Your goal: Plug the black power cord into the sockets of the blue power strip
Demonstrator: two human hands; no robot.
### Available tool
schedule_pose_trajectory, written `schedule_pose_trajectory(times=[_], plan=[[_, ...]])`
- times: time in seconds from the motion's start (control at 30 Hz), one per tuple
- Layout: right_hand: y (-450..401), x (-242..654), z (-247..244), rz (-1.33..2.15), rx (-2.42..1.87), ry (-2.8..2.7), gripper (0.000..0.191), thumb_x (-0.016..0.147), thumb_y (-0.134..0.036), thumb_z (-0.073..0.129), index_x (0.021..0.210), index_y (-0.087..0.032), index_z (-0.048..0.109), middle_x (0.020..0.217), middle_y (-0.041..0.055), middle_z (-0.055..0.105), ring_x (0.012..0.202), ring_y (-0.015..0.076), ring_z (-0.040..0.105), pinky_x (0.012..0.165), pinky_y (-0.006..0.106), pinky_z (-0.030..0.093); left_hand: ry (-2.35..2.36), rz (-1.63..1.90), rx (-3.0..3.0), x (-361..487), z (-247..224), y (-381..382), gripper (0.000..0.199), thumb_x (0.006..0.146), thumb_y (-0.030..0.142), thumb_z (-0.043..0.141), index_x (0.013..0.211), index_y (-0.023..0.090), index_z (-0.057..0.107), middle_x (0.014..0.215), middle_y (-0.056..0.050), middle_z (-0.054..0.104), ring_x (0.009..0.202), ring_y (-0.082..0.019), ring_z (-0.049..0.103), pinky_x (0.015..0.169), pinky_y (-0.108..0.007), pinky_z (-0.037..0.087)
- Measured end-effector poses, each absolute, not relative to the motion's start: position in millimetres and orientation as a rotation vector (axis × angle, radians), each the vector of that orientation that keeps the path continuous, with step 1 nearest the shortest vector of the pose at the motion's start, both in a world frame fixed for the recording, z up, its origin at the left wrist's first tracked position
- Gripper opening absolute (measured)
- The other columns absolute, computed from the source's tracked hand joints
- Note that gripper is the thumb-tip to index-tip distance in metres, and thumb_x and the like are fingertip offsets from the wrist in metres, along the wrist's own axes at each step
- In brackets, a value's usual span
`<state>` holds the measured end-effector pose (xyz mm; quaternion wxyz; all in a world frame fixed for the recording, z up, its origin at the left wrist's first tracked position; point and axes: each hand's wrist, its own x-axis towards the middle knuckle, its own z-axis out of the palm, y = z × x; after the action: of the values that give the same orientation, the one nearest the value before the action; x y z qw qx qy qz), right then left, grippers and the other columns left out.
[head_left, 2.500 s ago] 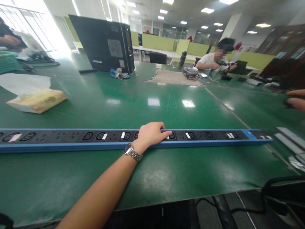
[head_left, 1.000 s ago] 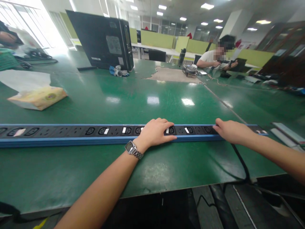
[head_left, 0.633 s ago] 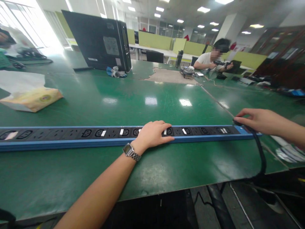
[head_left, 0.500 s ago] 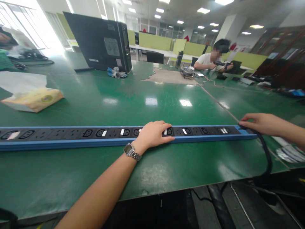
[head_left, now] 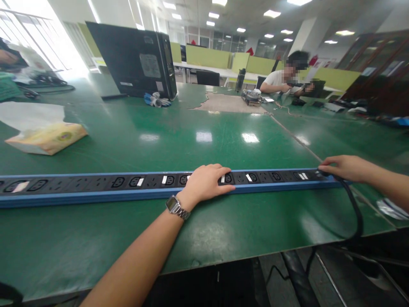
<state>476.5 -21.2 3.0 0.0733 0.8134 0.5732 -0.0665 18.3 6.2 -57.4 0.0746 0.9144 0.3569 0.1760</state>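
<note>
A long power strip [head_left: 148, 193], blue-edged with black sockets and several small white labels, lies across the green table. My left hand [head_left: 204, 182], with a metal-banded watch at the wrist, is laid over its middle. The thumb is on the near edge and the fingers are over the far edge. At the strip's right end, my right hand [head_left: 340, 166] pinches the end of a thick black cable [head_left: 357, 209]. The cable's tip is blurred and partly hidden by the fingers, so whether it is joined to the strip I cannot tell. The cable bends down past the table's near edge.
A tissue pack [head_left: 54, 137] lies at the left. Farther back stands a black computer case [head_left: 128, 64] with gloves [head_left: 157, 100] beside it. A person [head_left: 283, 79] sits at the far right near a dark bottle [head_left: 240, 80]. Below the table's near edge are dark tubes and a cable.
My right hand has shifted slightly with the cable end, which now covers more of the strip's blue right end. The cable's loop has changed shape. My left hand stays on the strip.
</note>
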Motion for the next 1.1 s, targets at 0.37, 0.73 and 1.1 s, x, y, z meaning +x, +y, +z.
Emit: schedule_pose_trajectory(times=[0.37,0.73,1.1], plan=[[-17,475,-2,-0.155,2.321,1.815,0.024,0.081,-0.042,0.062,0.086,-0.021,0.072,0.07,0.0059,0.068,0.065,0.0208,0.058,0.067,0.031,0.038,1.074,0.52,2.744,18,-58,7,0.053,0.086,0.06,0.052,0.125,0.024,0.059,0.117,-0.006,0.066,0.103,-0.023,0.063,0.087,-0.034,0.049],[-21,473,-13,-0.101,2.26,1.852,0.026,0.085,-0.043,0.056,0.091,-0.02,0.066,0.074,0.0081,0.066,0.069,0.0215,0.058,0.068,0.03,0.039,1.073,0.527,2.743,18,-58,6,0.052,0.086,0.059,0.052,0.125,0.024,0.059,0.117,-0.006,0.065,0.104,-0.023,0.063,0.089,-0.034,0.048],[14,455,-33,-0.108,2.48,1.867,0.059,0.08,-0.068,0.045,0.092,-0.017,0.073,0.095,0.0148,0.07,0.084,0.0257,0.06,0.073,0.035,0.041,1.088,0.502,2.736,18,-56,6,0.053,0.086,0.06,0.052,0.125,0.024,0.059,0.117,-0.006,0.066,0.103,-0.023,0.063,0.087,-0.035,0.049]])
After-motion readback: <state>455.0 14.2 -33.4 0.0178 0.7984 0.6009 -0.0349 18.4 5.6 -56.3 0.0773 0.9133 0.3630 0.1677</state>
